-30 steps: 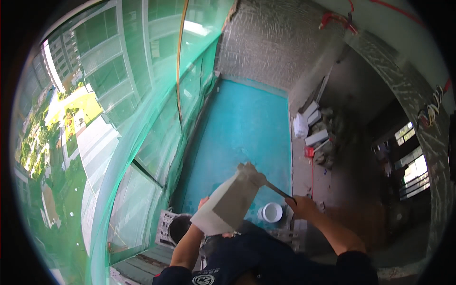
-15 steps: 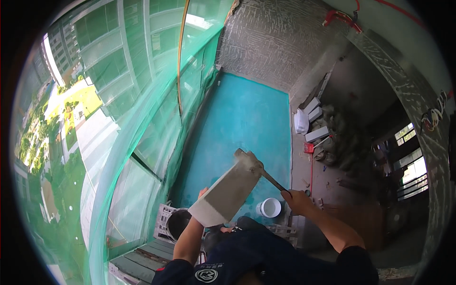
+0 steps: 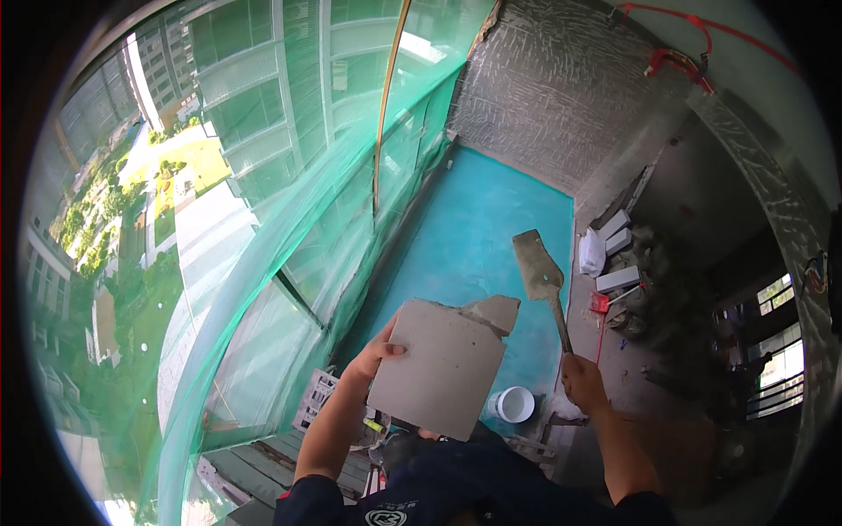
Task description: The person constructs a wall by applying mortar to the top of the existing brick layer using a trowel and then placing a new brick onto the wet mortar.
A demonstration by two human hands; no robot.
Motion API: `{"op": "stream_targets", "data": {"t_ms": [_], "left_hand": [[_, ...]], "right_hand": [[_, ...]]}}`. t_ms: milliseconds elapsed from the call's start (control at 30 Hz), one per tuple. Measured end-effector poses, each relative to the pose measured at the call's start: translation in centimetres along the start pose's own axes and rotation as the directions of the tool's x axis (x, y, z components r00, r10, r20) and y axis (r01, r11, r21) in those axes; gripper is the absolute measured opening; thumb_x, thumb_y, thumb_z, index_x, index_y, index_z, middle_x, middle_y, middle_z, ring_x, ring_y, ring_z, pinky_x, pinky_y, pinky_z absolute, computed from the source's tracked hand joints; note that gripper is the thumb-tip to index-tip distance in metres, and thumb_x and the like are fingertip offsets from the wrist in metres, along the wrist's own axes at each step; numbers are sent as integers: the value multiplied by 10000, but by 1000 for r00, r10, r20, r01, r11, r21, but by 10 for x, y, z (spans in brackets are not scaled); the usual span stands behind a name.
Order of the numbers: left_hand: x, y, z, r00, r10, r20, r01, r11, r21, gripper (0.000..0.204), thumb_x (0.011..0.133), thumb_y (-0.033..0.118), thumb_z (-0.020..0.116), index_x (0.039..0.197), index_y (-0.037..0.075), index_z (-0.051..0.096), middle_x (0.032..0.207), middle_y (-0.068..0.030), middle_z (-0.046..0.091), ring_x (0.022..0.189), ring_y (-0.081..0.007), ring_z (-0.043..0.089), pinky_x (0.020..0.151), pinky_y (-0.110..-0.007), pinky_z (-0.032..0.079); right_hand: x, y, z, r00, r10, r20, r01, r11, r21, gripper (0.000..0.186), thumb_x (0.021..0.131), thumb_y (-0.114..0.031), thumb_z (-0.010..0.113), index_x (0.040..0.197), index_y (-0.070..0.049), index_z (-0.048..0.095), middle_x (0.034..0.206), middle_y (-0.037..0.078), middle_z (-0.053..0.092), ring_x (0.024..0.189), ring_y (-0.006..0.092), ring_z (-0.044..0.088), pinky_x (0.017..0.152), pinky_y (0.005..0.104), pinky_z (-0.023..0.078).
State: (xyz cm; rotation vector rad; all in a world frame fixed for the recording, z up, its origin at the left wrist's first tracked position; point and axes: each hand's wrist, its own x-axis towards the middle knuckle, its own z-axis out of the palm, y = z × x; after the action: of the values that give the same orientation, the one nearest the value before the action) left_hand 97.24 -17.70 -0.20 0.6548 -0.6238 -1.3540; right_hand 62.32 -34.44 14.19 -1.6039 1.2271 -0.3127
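Note:
My left hand (image 3: 373, 358) grips a grey lightweight concrete block (image 3: 438, 368) by its left edge, thumb on the broad face. A crack runs along the block's far edge, and a chunk (image 3: 494, 312) at the far right corner stands askew from the rest. Whether that chunk is fully detached, I cannot tell. In my right hand (image 3: 582, 384) is the handle of a mortar-smeared bricklaying trowel (image 3: 538, 267). Its flat blade points up and away, to the right of the block and apart from it. The fingers of my right hand are wrapped round the handle.
Below lies a blue-coated floor (image 3: 491, 193) with a white bucket (image 3: 497, 408). Green netting (image 3: 254, 298) hangs along the open left side, high above ground. Slatted planks (image 3: 263, 478) sit near at left. Pale blocks (image 3: 617, 279), a white bag (image 3: 591, 252) and a red dustpan (image 3: 599, 302) stand at right.
The trowel blade has come off the block's far end and swung right. The block has turned so its broad face shows, with a cracked corner visible. The whole view has shifted.

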Motion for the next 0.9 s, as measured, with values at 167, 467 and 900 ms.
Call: {"op": "stream_targets", "data": {"t_ms": [167,467,900], "left_hand": [[-16,56,52,966,251,-61,-68,476,877,1213,560,269,797,1513,49,80,1241,-164,457,1138,-311,494,989,-366,381],[-49,30,150,940,336,56,44,-282,958,1129,583,367,824,1455,-5,211,1128,-214,488,993,-391,539,843,-468,457],[-93,-19,-83,723,-685,-89,691,721,54,864,757,563,717,1350,-6,453,1335,-143,524,1214,-247,490,1047,-352,365]], "right_hand": [[37,37,58,972,128,197,-202,884,422,546,943,-526,487,1095,-1,514,1108,160,619,396,79,297,369,259,286],[55,108,198,916,64,396,-265,837,479,718,879,-534,581,1375,-51,390,1277,132,519,846,146,505,800,326,438],[32,115,252,678,-123,725,-565,543,621,672,916,-579,445,1358,-76,405,1289,111,511,1028,202,535,881,380,452]]}}
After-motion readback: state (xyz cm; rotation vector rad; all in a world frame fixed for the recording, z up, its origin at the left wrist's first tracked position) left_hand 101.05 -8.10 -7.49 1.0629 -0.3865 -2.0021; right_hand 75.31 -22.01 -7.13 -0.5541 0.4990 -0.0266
